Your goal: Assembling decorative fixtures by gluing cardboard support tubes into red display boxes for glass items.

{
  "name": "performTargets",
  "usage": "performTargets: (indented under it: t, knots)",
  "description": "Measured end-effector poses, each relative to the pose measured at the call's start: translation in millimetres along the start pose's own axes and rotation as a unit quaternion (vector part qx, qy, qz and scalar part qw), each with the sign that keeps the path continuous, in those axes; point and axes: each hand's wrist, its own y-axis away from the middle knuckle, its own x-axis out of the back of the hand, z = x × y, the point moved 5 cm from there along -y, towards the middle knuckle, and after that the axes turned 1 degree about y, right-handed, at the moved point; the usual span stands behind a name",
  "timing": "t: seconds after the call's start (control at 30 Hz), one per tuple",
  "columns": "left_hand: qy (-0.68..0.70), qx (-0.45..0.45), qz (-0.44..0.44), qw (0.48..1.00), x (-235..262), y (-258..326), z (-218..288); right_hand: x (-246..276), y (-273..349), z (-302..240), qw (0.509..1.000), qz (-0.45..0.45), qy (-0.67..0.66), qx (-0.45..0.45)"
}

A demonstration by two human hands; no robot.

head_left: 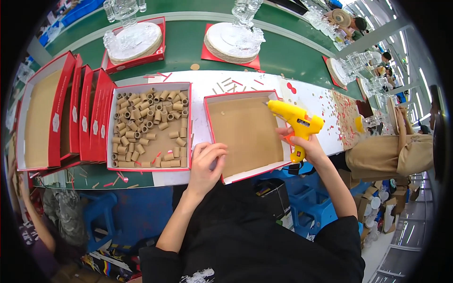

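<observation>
My right hand (306,144) is wrapped round the handle of a yellow hot glue gun (295,117), with fingers at its orange trigger. The gun's nozzle points left over the far right corner of a shallow red-edged cardboard box (245,137) with a bare brown bottom. At the left wall of this box is my left hand (207,162), its fingers curled together and reaching over the rim. Whatever those fingers hold, if anything, is hidden. Left of that hand, a second red box (111,141) holds many short brown cardboard tubes (146,113), some upright and some lying down.
Several red boxes (89,113) lean in a row at the far left. Behind, stacks of round white boards (233,42) carry clear plastic parts. Thin sticks and red scraps (231,85) litter the white sheet. Blue stools (311,203) stand below; a co-worker's arm (37,217) shows at left.
</observation>
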Motion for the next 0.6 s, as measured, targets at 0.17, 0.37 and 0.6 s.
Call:
performTargets:
  t: [0.17,0.37,0.6]
  knots:
    - [0.002,0.010,-0.001,1.000,-1.4,1.0,-1.7,-2.9,4.3,9.1,0.988,-0.062,-0.101,-0.100]
    - [0.000,0.007,0.000,1.000,-1.3,0.5,-0.7,-3.1,1.6,5.8,0.996,-0.037,-0.047,-0.063]
    - [-0.014,-0.005,0.002,1.000,0.0,0.3,1.8,-4.3,-1.5,15.5,0.994,-0.040,-0.082,-0.060]
